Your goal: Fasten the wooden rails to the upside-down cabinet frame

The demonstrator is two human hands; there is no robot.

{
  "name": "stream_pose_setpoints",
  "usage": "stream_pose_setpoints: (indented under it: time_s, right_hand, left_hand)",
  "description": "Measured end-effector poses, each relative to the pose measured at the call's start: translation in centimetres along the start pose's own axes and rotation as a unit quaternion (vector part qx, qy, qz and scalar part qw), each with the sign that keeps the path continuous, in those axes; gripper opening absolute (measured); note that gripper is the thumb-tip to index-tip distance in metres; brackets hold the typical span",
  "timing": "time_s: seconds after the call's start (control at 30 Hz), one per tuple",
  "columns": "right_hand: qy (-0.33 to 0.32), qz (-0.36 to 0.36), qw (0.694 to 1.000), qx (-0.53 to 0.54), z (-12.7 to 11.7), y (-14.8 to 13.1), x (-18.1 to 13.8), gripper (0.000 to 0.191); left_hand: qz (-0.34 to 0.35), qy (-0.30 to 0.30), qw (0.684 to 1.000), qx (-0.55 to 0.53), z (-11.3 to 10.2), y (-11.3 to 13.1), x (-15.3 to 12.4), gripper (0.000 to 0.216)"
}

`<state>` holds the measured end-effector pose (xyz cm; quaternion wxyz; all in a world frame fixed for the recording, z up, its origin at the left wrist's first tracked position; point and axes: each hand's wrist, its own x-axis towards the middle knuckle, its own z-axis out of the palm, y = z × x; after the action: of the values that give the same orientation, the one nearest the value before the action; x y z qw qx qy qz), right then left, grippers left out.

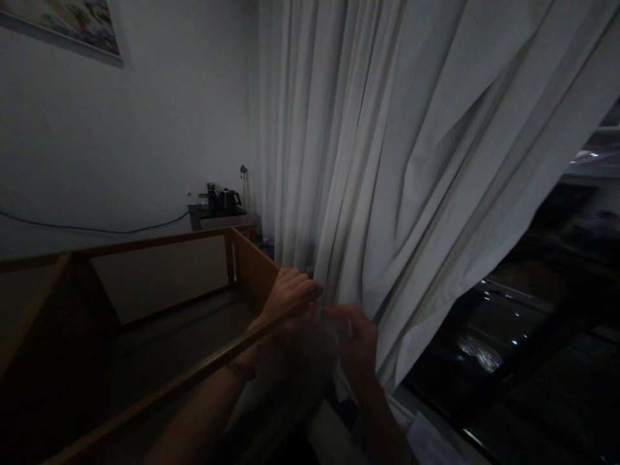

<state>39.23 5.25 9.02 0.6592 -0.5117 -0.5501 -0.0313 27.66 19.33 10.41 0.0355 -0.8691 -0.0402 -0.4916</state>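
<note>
A brown wooden cabinet frame (194,380) with open compartments fills the lower left. My left hand (289,292) is wrapped over its near right corner, the forearm passing behind the front rail. Just right of that corner is my right hand (357,336), its thumb and forefinger drawn together in a pinch pointing at the corner. Whatever lies between those fingertips is too dim and blurred to make out. A long white curtain (358,181) hangs directly behind and beside my right hand.
Against the far wall, a small dark cabinet (194,210) carries a black kettle (227,200). A cable (106,230) runs along the wall below a framed picture (68,26). Dark glass with shiny plastic (479,352) lies beyond the curtain. Papers (433,442) sit low at right.
</note>
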Motion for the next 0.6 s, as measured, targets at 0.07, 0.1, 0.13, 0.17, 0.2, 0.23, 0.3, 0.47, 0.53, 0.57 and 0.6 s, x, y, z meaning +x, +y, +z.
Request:
stream_pose_setpoints:
  time_s: [0.07,0.1,0.13,0.17,0.2,0.23,0.3,0.47,0.53,0.57,0.6]
  right_hand:
    - [0.014,0.081,0.994,0.067,0.7,-0.2,-0.2,0.035]
    - [0.018,0.122,0.986,0.11,0.9,-0.3,-0.3,0.034]
    - [0.023,0.16,0.975,0.153,1.2,-0.4,-0.4,0.035]
    - [0.026,0.191,0.963,0.19,1.4,-0.5,-0.6,0.038]
    - [0.027,0.213,0.952,0.217,1.5,-0.6,-0.7,0.042]
    - [0.027,0.23,0.943,0.238,1.5,-0.8,-0.7,0.045]
    - [0.019,0.253,0.931,0.263,1.4,-1.0,-0.8,0.045]
    - [-0.028,0.25,0.934,0.254,0.8,-0.8,-0.6,0.036]
    - [-0.027,0.196,0.961,0.191,0.6,-0.3,-0.5,0.031]
    - [-0.014,0.152,0.978,0.143,0.4,0.0,-0.5,0.028]
    - [0.005,0.097,0.991,0.087,0.1,0.3,-0.4,0.024]
  left_hand:
    - [0.002,0.0,1.0,0.0,0.0,0.0,0.0,0.023]
    - [0.004,0.003,1.0,0.001,-0.1,0.0,0.1,0.023]
    - [0.007,0.006,1.0,0.002,-0.1,0.0,0.1,0.023]
    - [0.009,0.009,1.0,0.002,-0.1,0.0,0.1,0.023]
    - [0.01,0.011,1.0,0.002,-0.1,0.0,0.2,0.023]
    - [0.012,0.013,1.0,0.001,-0.1,0.1,0.2,0.023]
    - [0.01,0.013,1.0,-0.001,0.0,0.1,0.2,0.023]
    - [0.005,0.007,1.0,-0.007,-0.2,0.2,0.2,0.024]
    - [0.003,0.006,1.0,-0.005,-0.2,0.2,0.2,0.024]
    - [0.003,0.008,1.0,-0.003,-0.2,0.1,0.1,0.024]
    - [0.004,0.009,1.0,0.0,-0.1,0.1,0.1,0.024]
